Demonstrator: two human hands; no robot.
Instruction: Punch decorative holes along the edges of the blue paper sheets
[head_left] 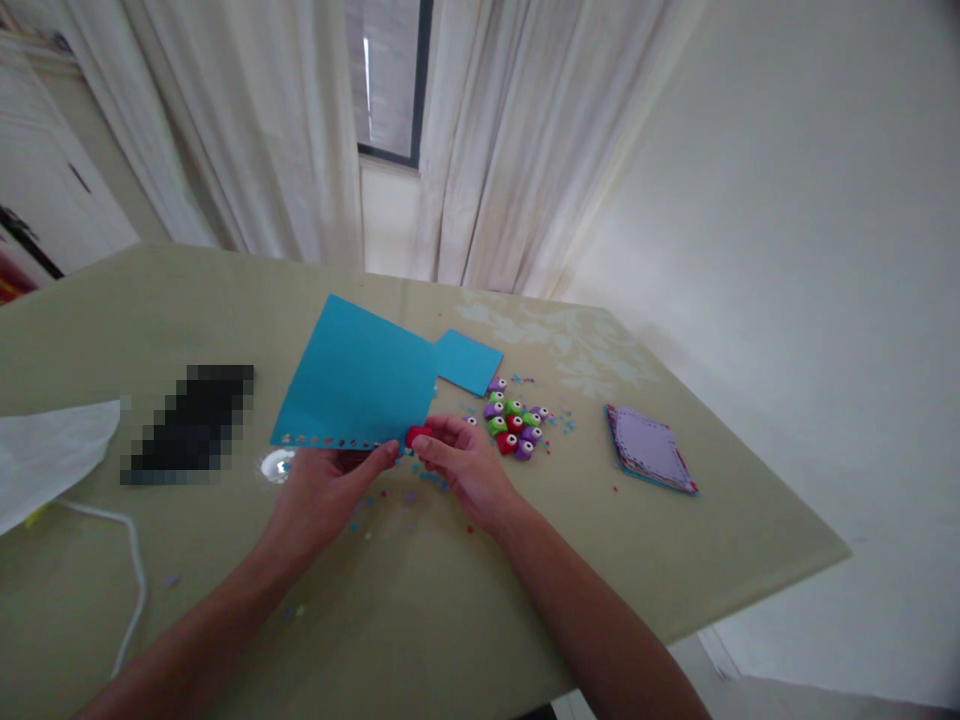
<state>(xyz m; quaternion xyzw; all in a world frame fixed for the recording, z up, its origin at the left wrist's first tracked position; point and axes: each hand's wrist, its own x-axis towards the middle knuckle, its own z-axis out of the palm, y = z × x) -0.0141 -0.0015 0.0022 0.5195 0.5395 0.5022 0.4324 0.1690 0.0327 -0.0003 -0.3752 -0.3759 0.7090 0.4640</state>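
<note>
Gripping blue card [360, 375] by its hole-punched edge in left hand [319, 492]; pinching small red punch [418, 436] at near corner in right hand [472, 472], above table [420, 640].

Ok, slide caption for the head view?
Left hand holds blue sheet; right hand holds red punch near the sheet's corner.

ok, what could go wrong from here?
1. Tear: the small rounded red punch in the right hand is at a corner of the large blue rectangular paper sheet; a cut there might rip it.
2. Bend: the left hand holds the sheet near its edge with the row of small cutouts, so the far side could flex.
3. Mess: tiny multicoloured scraps lie loose on the pale green table and could scatter.
</note>
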